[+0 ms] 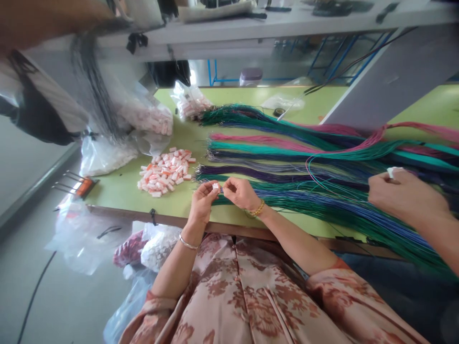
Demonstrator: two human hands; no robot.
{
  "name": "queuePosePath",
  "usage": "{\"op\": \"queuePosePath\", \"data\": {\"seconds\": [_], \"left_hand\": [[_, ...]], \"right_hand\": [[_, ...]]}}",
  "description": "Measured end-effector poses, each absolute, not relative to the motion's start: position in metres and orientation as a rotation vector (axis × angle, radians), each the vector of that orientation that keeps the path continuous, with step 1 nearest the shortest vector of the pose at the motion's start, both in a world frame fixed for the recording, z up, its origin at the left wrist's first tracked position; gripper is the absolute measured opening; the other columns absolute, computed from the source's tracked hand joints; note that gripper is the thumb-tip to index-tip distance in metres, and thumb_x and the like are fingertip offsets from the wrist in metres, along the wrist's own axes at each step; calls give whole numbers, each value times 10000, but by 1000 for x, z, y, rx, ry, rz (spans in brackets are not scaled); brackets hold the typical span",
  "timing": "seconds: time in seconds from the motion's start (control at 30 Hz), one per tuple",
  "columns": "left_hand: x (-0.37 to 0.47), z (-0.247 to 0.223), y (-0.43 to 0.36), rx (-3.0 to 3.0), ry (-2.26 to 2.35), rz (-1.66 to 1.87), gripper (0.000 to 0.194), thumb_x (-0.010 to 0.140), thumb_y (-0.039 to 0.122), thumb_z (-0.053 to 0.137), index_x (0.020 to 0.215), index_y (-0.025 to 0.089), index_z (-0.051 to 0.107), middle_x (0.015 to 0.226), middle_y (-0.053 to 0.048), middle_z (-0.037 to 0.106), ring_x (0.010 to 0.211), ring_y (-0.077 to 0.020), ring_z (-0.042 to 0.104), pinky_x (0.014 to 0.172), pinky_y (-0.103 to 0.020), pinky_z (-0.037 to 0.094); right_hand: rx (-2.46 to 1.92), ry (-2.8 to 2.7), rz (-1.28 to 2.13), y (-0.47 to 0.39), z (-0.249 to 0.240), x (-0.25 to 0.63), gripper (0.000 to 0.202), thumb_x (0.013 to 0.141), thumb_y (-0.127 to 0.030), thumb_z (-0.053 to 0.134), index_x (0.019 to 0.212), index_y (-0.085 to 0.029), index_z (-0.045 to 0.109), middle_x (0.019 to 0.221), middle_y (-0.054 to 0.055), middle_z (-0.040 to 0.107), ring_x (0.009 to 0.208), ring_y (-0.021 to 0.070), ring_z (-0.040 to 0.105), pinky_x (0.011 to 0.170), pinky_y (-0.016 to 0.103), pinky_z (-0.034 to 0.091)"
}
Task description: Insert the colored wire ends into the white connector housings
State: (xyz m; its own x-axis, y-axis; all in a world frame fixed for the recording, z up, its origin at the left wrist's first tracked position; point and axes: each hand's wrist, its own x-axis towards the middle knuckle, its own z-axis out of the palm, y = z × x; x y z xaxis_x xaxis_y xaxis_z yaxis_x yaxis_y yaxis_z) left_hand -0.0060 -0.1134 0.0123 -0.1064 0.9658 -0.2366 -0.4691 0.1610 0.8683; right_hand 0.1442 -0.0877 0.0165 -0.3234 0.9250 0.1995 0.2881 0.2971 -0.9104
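My left hand (201, 200) pinches a small white plastic connector (215, 186) between thumb and fingertips, above the table's near edge. Close beside it, my right hand (243, 195) is closed in a pinch on a thin wire, mostly hidden by the fingers; a bit of blue shows at the connector. Whether the wire's tip sits inside the connector I cannot tell. Left of my hands lies a loose pile of white and orange connectors (165, 173). Under and beyond my right hand run long bundles of green and blue wires (304, 195), their ends toward the left.
More wire bundles, pink and teal (265, 148), lie farther back. Another person's hand (409, 193) at right holds something white. Plastic bags of connectors (190, 101) stand behind the pile. A pronged orange stand (85, 187) sits at the left edge. A shelf (229, 36) spans above.
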Motion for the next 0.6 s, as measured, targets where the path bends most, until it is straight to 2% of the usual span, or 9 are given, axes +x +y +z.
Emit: {"op": "queuePosePath", "data": {"seconds": [0.13, 0.3, 0.6], "left_hand": [[-3, 8, -112, 558, 1032, 1365, 295, 619, 193, 831, 863, 133, 677, 759, -16, 684, 653, -77, 604, 600, -183, 443], [-3, 6, -112, 569, 1041, 1405, 302, 630, 196, 826, 885, 142, 672, 791, -8, 684, 668, -67, 602, 632, -181, 446], [-9, 6, -113, 545, 998, 1375, 296, 646, 189, 817, 898, 138, 670, 796, -16, 675, 697, -78, 611, 658, -192, 461]], "right_hand": [[-1100, -1848, 927, -89, 10, 140, 120, 763, -290, 563, 714, -182, 549, 624, -4, 592, 536, 96, 472, 541, 216, 366], [-1129, -1839, 974, -89, 10, 137, 142, 788, -302, 545, 727, -174, 562, 660, 6, 620, 549, 98, 488, 549, 212, 372], [-1141, -1876, 981, -91, 16, 141, 140, 790, -295, 538, 710, -180, 544, 587, -27, 549, 506, 86, 407, 517, 215, 319]]}}
